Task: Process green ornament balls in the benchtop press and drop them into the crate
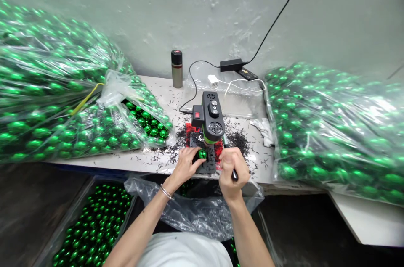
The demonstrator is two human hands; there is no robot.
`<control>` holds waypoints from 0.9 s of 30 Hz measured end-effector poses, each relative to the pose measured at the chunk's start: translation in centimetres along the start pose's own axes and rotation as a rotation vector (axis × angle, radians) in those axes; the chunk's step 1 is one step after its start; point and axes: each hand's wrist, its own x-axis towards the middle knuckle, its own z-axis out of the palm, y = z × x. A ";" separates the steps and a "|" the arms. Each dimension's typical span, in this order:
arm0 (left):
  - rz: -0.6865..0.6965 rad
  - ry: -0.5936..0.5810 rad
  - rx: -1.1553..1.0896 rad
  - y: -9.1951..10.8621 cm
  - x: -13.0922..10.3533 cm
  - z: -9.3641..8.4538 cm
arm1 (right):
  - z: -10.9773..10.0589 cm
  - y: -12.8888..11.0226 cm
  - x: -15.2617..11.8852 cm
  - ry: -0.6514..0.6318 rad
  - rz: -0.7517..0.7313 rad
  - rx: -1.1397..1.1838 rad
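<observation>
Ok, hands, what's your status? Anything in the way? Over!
Left hand holding green ball at the machine. Right hand closed around black handle. Black scraps scattered about; none seen covering the ball.

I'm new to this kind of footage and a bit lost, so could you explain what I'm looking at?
There is no robot here, only a person's two bare hands. The single picture comes from a camera worn on their head, looking forward and down. The left hand has its fingers around a shiny green ball at the front of a small black machine. The right hand grips a black handle beside it. Small black bits are scattered over the pale bench. Farther back are a bottle and a power adapter. One clear bag of green balls lies to the left, a second bag to the right.
</observation>
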 end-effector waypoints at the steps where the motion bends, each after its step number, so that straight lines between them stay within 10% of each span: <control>1: 0.021 -0.006 0.011 0.0 -0.1 0.0 | 0.0 0.0 0.0 0.001 0.002 -0.003; 27: 0.015 0.101 0.061 -0.5 0.1 1.5 | 0.9 5.0 -5.0 0.012 -0.186 -0.051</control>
